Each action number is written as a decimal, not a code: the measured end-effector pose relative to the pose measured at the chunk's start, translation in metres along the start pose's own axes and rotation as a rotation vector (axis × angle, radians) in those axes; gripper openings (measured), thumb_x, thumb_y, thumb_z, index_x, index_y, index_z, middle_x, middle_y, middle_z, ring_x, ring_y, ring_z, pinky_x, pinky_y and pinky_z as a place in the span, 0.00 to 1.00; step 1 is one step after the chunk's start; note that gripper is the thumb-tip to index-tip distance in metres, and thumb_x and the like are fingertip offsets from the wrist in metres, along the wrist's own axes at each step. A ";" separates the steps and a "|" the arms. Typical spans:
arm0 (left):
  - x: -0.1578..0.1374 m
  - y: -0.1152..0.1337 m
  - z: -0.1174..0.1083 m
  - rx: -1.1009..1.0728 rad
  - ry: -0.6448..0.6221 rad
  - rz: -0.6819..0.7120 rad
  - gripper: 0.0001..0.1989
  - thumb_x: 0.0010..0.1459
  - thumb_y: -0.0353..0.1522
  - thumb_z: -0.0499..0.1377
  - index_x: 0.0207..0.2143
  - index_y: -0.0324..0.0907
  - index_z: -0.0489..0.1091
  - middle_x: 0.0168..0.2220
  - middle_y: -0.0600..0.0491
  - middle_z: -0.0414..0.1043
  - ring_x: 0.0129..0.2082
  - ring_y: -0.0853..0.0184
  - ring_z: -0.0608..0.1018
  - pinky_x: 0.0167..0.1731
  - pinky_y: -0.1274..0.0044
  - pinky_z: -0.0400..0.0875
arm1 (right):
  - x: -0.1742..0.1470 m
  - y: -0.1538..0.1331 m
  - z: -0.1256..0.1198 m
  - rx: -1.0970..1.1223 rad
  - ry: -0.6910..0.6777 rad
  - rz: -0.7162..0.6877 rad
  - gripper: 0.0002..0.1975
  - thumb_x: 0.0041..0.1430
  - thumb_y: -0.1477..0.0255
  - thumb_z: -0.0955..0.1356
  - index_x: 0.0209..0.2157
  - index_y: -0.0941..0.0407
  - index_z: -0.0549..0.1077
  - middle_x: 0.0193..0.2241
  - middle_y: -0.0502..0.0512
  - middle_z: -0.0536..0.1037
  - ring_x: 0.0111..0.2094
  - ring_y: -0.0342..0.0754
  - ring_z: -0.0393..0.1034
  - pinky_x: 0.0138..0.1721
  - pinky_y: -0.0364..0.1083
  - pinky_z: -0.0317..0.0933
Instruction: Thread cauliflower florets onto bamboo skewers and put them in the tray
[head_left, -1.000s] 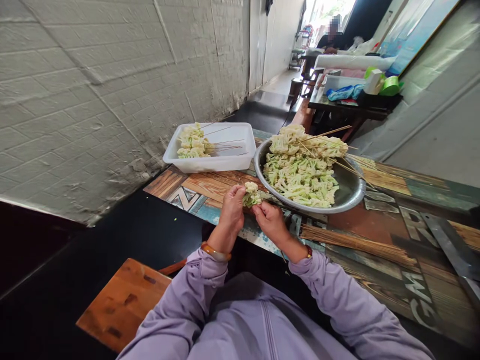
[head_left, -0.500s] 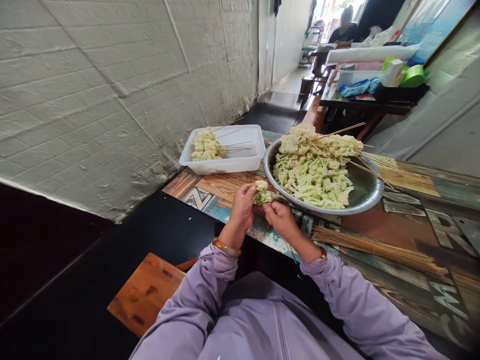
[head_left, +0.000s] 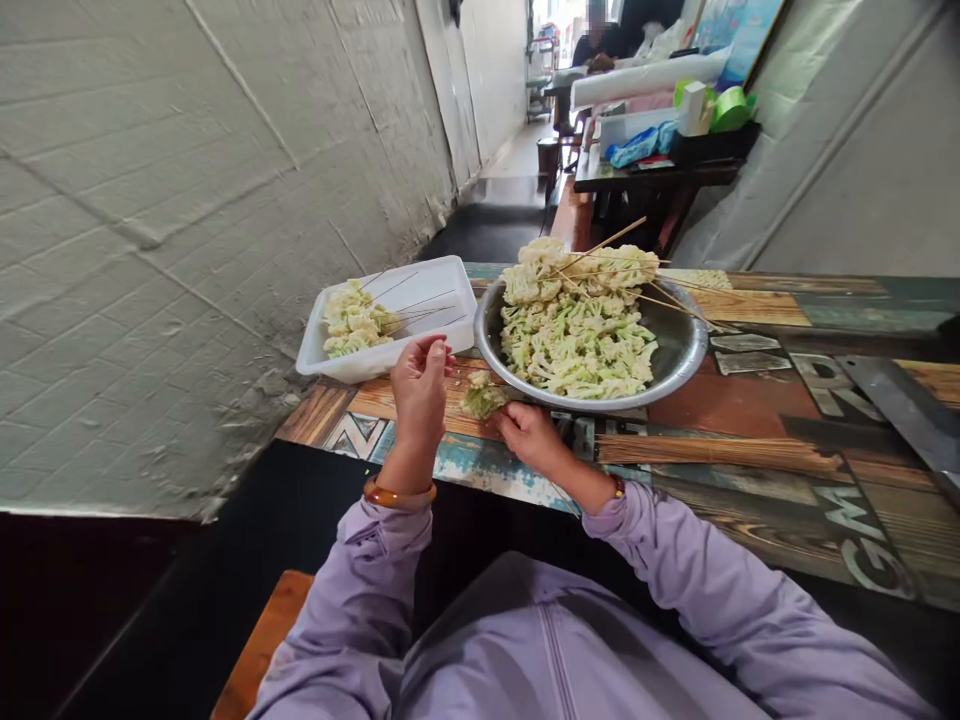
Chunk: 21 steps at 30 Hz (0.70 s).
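My right hand (head_left: 531,437) is closed on a cauliflower skewer; the cauliflower florets (head_left: 482,396) stick out to the left of the fingers, and the thin stick shows below the hand. My left hand (head_left: 421,390) is raised in front of the white plastic tub, apart from the florets. Its fingers are curled in toward the thumb, with nothing visible in them. Inside the white tub (head_left: 459,338) lie several finished cauliflower skewers (head_left: 358,320). To the right, a metal basin (head_left: 679,365) holds a heap of loose cauliflower florets (head_left: 577,350), with more skewered cauliflower (head_left: 551,268) on top.
A bundle of bamboo sticks (head_left: 712,452) lies on the patterned wooden table (head_left: 750,390), with a cleaver-like metal blade (head_left: 900,410) at its right. A wooden stool (head_left: 262,640) stands lower left. Behind are a cluttered dark table (head_left: 652,178) and a seated person (head_left: 596,45).
My left hand has let go of the cauliflower and moved left and up toward the tub. My right hand keeps the skewer. The view has turned to the right.
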<state>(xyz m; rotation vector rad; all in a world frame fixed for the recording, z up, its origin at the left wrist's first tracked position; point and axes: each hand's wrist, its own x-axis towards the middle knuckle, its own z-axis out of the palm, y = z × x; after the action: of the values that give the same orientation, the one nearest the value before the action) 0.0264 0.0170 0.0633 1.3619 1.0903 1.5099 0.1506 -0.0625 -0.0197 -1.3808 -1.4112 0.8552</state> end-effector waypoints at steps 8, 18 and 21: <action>0.026 0.015 0.053 0.533 -0.487 0.397 0.05 0.53 0.30 0.60 0.32 0.41 0.76 0.32 0.50 0.72 0.34 0.64 0.72 0.41 0.73 0.66 | 0.002 -0.011 -0.005 0.041 -0.010 -0.027 0.12 0.60 0.77 0.65 0.25 0.56 0.77 0.23 0.48 0.76 0.27 0.44 0.68 0.32 0.42 0.58; 0.045 -0.001 0.084 0.719 -0.785 0.285 0.08 0.39 0.22 0.63 0.17 0.42 0.71 0.24 0.49 0.70 0.34 0.56 0.75 0.45 0.69 0.64 | 0.000 -0.007 -0.006 0.044 -0.012 -0.085 0.12 0.61 0.74 0.64 0.27 0.57 0.77 0.23 0.49 0.75 0.27 0.44 0.68 0.32 0.42 0.58; 0.050 -0.008 0.085 0.713 -0.834 0.270 0.09 0.36 0.20 0.62 0.16 0.42 0.70 0.23 0.50 0.68 0.33 0.58 0.75 0.43 0.70 0.64 | 0.000 -0.007 -0.006 0.040 -0.017 -0.091 0.12 0.61 0.73 0.64 0.26 0.56 0.76 0.22 0.48 0.73 0.27 0.44 0.67 0.31 0.42 0.57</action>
<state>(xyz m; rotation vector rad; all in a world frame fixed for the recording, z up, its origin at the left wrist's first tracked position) 0.1069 0.0732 0.0744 2.4027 0.9176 0.5385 0.1537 -0.0639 -0.0118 -1.2724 -1.4513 0.8329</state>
